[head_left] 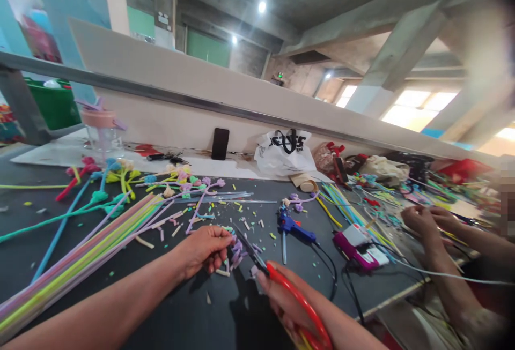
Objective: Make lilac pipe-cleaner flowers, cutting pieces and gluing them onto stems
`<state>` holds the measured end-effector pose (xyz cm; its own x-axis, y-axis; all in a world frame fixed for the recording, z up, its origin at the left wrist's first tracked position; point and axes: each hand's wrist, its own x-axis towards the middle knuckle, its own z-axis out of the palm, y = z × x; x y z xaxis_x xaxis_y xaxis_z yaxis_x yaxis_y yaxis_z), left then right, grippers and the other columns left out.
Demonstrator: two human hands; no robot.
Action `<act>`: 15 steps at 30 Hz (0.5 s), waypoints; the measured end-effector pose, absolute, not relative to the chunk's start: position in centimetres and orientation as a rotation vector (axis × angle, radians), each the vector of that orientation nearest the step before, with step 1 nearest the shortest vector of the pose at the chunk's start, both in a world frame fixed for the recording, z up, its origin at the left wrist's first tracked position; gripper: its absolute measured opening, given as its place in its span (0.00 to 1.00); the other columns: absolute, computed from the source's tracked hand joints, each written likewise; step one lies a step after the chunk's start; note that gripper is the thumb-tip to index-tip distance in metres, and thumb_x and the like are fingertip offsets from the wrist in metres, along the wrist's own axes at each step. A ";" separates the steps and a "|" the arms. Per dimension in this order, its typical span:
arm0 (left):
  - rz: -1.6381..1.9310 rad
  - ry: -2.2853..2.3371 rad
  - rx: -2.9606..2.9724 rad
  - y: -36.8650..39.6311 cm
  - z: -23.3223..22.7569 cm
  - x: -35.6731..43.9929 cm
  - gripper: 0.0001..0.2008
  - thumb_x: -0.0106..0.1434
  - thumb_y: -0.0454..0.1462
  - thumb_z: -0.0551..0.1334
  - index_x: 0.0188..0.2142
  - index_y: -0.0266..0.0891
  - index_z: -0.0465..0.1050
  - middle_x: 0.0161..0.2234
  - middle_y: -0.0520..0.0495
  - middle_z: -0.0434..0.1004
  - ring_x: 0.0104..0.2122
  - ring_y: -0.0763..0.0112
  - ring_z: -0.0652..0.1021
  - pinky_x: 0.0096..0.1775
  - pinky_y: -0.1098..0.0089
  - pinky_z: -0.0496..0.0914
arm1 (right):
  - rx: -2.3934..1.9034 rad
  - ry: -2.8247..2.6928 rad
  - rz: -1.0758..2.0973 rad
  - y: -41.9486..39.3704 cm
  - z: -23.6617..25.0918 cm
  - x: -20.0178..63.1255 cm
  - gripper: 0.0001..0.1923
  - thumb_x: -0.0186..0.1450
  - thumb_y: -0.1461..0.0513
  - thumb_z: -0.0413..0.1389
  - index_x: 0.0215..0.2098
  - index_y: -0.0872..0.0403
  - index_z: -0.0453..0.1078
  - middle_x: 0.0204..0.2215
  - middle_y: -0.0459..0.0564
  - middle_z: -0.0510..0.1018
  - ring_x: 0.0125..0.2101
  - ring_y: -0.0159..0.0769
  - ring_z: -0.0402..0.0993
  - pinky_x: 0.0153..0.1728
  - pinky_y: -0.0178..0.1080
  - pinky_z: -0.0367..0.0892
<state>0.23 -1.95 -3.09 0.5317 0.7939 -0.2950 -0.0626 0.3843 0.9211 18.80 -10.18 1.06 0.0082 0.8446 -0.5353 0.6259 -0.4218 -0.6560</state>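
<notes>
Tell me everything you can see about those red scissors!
The scissors have shiny red loop handles, plastic by the look, and dark thin blades. The right hand grips the handles low in the picture. The blades point up and left toward the small pale purple pieces pinched by the left hand, above the dark table. Whether the blades touch the pieces is unclear.

I see a dark counter (225,318) strewn with colourful straws (80,248), cut scraps (241,216), a blue glue gun (292,226), a phone (220,143) and a white bag (284,151).
</notes>
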 end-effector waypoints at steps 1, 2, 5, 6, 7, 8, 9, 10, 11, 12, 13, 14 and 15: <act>0.653 0.842 1.032 -1.9 -3.1 0.2 0.17 0.49 0.47 0.63 0.28 0.37 0.63 0.15 0.57 0.66 0.11 0.83 0.64 0.12 0.82 0.55 | -2.056 -1.517 1.411 -10.3 1.4 18.9 0.15 0.59 0.47 0.45 0.30 0.49 0.54 0.13 0.35 0.57 0.07 0.21 0.49 0.09 0.24 0.47; 0.665 0.835 1.023 -1.9 -3.1 0.3 0.16 0.49 0.47 0.63 0.27 0.37 0.62 0.15 0.57 0.66 0.11 0.83 0.64 0.12 0.82 0.55 | -2.056 -1.526 1.413 -10.5 1.6 18.9 0.15 0.59 0.47 0.44 0.30 0.49 0.54 0.13 0.35 0.58 0.07 0.21 0.49 0.09 0.24 0.47; 0.691 0.820 1.011 -1.9 -3.1 0.5 0.16 0.49 0.46 0.63 0.26 0.36 0.62 0.16 0.57 0.66 0.12 0.84 0.64 0.13 0.82 0.56 | -2.065 -1.619 1.322 -10.6 2.0 18.8 0.13 0.59 0.49 0.47 0.29 0.50 0.55 0.12 0.35 0.59 0.07 0.21 0.51 0.10 0.25 0.49; 0.696 0.817 1.016 -2.0 -3.2 0.5 0.16 0.49 0.46 0.63 0.26 0.36 0.62 0.17 0.57 0.67 0.12 0.84 0.64 0.13 0.82 0.57 | -2.070 -1.655 1.291 -10.6 1.9 18.7 0.12 0.59 0.50 0.48 0.28 0.50 0.56 0.12 0.36 0.60 0.07 0.21 0.51 0.10 0.26 0.49; 0.700 0.816 1.022 -2.0 -3.2 0.6 0.16 0.49 0.46 0.63 0.25 0.36 0.62 0.17 0.56 0.67 0.12 0.84 0.64 0.14 0.81 0.57 | -2.069 -1.696 1.256 -10.5 1.9 18.7 0.12 0.58 0.51 0.49 0.28 0.50 0.57 0.12 0.36 0.60 0.08 0.22 0.52 0.10 0.26 0.49; 0.703 0.820 1.028 -2.0 -3.2 0.6 0.16 0.49 0.46 0.63 0.25 0.36 0.62 0.17 0.56 0.67 0.12 0.84 0.64 0.14 0.81 0.57 | -2.060 -1.739 1.219 -10.4 1.8 18.7 0.11 0.58 0.52 0.50 0.27 0.50 0.57 0.12 0.35 0.59 0.08 0.22 0.52 0.10 0.26 0.49; 0.701 0.826 1.031 -2.0 -3.2 0.6 0.17 0.49 0.46 0.63 0.24 0.36 0.62 0.17 0.56 0.67 0.12 0.84 0.64 0.14 0.81 0.58 | -2.039 -1.777 1.190 -10.3 1.6 18.6 0.11 0.58 0.53 0.50 0.27 0.51 0.57 0.12 0.35 0.59 0.09 0.22 0.53 0.10 0.25 0.48; 0.694 0.831 1.033 -2.0 -3.2 0.6 0.17 0.49 0.46 0.63 0.24 0.35 0.62 0.17 0.55 0.67 0.12 0.84 0.64 0.14 0.81 0.58 | -2.020 -1.797 1.166 -10.2 1.5 18.7 0.11 0.58 0.53 0.50 0.26 0.51 0.56 0.12 0.35 0.59 0.09 0.22 0.53 0.10 0.25 0.48; 0.685 0.831 1.032 -2.0 -3.3 0.6 0.17 0.49 0.46 0.63 0.24 0.35 0.62 0.17 0.55 0.67 0.12 0.83 0.65 0.14 0.80 0.58 | -2.009 -1.800 1.155 -10.2 1.3 18.7 0.12 0.58 0.52 0.50 0.26 0.51 0.56 0.13 0.35 0.58 0.09 0.21 0.54 0.09 0.25 0.47; 0.676 0.825 1.030 -2.0 -3.3 0.5 0.16 0.49 0.46 0.63 0.24 0.35 0.63 0.17 0.55 0.68 0.13 0.83 0.65 0.14 0.80 0.59 | -2.005 -1.791 1.156 -10.2 1.1 18.8 0.13 0.58 0.52 0.49 0.26 0.51 0.55 0.13 0.35 0.58 0.09 0.22 0.54 0.09 0.24 0.47; 0.668 0.819 1.027 -1.9 -3.3 0.5 0.16 0.49 0.46 0.64 0.24 0.35 0.63 0.18 0.54 0.68 0.13 0.83 0.66 0.15 0.80 0.60 | -2.007 -1.775 1.173 -10.2 1.0 18.9 0.13 0.59 0.51 0.48 0.26 0.51 0.54 0.13 0.35 0.58 0.09 0.22 0.54 0.09 0.25 0.47; 0.663 0.811 1.023 -1.9 -3.3 0.4 0.16 0.49 0.45 0.64 0.25 0.35 0.63 0.18 0.54 0.69 0.14 0.82 0.67 0.15 0.80 0.61 | -2.014 -1.759 1.194 -10.2 0.9 19.0 0.13 0.59 0.50 0.47 0.27 0.51 0.54 0.13 0.35 0.58 0.08 0.22 0.54 0.08 0.25 0.47; 0.662 0.806 1.020 -1.8 -3.3 0.4 0.15 0.49 0.45 0.64 0.25 0.35 0.64 0.18 0.54 0.69 0.14 0.82 0.67 0.16 0.80 0.61 | -2.021 -1.754 1.214 -10.2 0.8 19.1 0.13 0.59 0.50 0.46 0.27 0.50 0.54 0.14 0.35 0.58 0.08 0.22 0.54 0.08 0.25 0.47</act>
<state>0.42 -1.83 -3.32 0.5455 0.7944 -0.2672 -0.1078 0.3827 0.9176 19.07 -10.18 0.76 -0.0429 0.8960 -0.4421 0.7291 -0.2744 -0.6270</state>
